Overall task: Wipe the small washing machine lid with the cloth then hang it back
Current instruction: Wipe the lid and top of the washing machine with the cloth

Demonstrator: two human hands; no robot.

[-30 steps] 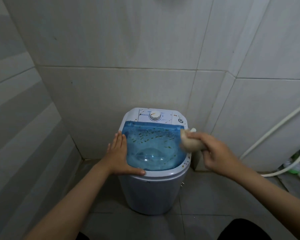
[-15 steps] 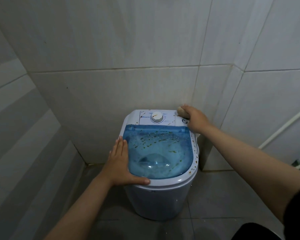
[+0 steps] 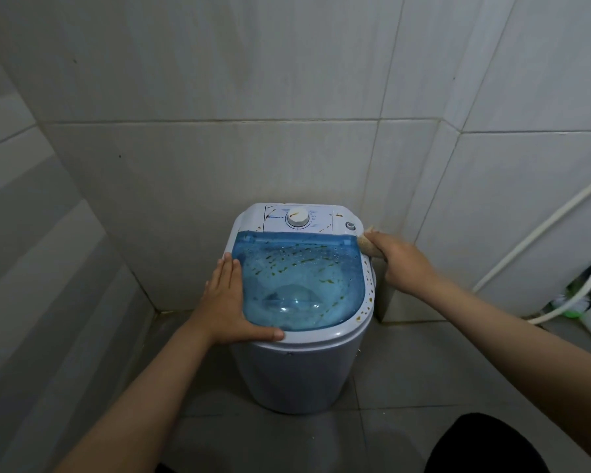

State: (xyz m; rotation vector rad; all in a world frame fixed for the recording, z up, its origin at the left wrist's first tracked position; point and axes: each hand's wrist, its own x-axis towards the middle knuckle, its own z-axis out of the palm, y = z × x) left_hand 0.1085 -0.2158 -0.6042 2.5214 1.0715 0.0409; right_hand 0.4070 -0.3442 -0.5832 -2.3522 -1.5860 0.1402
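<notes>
I stood over the small washing machine [image 3: 301, 353] set in a corner of grey-tiled walls [image 3: 219, 158], on a tiled floor [image 3: 406, 387]. My left hand [image 3: 231, 302] lay flat on the machine's left rim, fingers together and straight, thumb stretched along the front edge, touching the blue see-through lid [image 3: 299, 281] at its left side. The lid was shut and flecked with small orange-brown specks, more of which dotted the white rim on the right. My right hand [image 3: 401, 259] was closed in a grip around a bunched tan cloth [image 3: 367, 242], which pressed against the lid's back right corner, just beside the round button [image 3: 350, 226] on the white control panel [image 3: 299, 218]. 1 white dial [image 3: 298, 218] sat in the middle of that panel. To the right, a white hose [image 3: 539, 240] ran slanting down the wall, and something green [image 3: 574, 310] lay on the floor near its lower end. A dark shape [image 3: 485, 445] filled the bottom right corner.
</notes>
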